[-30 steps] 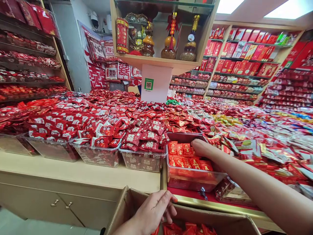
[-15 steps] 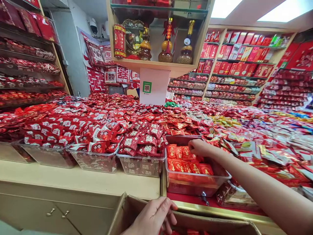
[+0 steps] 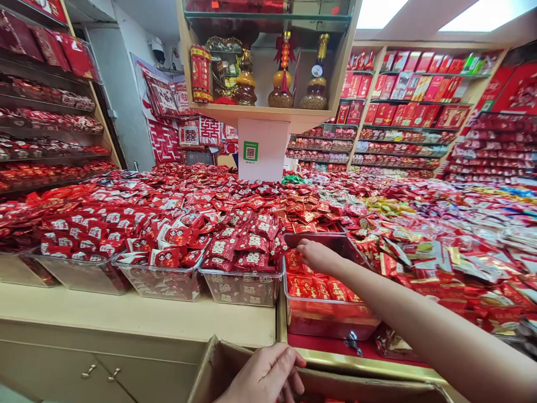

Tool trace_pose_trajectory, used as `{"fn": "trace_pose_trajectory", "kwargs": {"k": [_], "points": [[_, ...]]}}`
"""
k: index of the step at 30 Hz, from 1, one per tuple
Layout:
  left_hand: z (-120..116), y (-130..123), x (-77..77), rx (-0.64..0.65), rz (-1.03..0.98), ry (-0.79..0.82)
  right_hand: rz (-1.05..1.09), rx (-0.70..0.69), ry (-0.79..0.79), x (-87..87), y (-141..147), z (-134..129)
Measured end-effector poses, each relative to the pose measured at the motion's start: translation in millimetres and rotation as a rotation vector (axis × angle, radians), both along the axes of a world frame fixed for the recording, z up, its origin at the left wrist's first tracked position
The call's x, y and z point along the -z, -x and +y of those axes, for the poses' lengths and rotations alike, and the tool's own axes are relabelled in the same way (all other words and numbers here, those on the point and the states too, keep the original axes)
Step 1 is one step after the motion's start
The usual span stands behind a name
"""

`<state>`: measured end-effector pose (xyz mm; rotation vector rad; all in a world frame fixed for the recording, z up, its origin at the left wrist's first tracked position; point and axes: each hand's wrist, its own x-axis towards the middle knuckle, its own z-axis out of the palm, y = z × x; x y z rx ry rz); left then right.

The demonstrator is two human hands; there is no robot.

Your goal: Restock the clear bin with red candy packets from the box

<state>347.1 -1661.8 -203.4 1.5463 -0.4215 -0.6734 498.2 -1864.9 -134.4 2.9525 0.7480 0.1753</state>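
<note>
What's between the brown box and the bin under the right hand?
The head view shows a gold edge, then a red strip with a shiny thing, before the bin.

Ceiling panels [image 3: 490, 12]: overexposed white, far right
Left shelves [image 3: 103, 126]: dimmer, shaded between tiers
Cardboard box [image 3: 356, 386]: shadowed inside, near
Packets at right [image 3: 461, 238]: softly smeared
View edges: stretched

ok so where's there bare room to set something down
The cream counter has a bare strip between the clear bins and its front edge. A narrower red strip shows between the bin under the right hand and gold trim, a small shiny piece on it. Crowded: the packet heaps behind.
</note>
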Motion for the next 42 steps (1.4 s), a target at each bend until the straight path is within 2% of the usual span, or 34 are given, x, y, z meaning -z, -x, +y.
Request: {"fn": "trace_pose_trajectory", "kwargs": {"k": [8,16,27,35,42], "points": [[0.4,-0.7,-0.9,0.019,-0.011,-0.034,0.117,-0.012,-0.037,11.1,-1.2,-5.5],[-0.5,-0.3,-5.3,0.028,-0.02,-0.065,0.021,-0.032,-0.098,9.5,-7.9,-1.7],[1.0,1.6,-4.0,0.059,-0.07,-0.095,0.122,-0.055,-0.156,2.0,11.4,-6.3],[2.9,3.5,-1.4,0.102,-0.223,-0.262,0.024,-0.071,-0.158,11.0,2.4,1.8],[4.2,2.6,-0.4,0.13,-0.28,-0.308,0.03,-0.137,-0.218,12.3,-1.4,-3.7]]}}
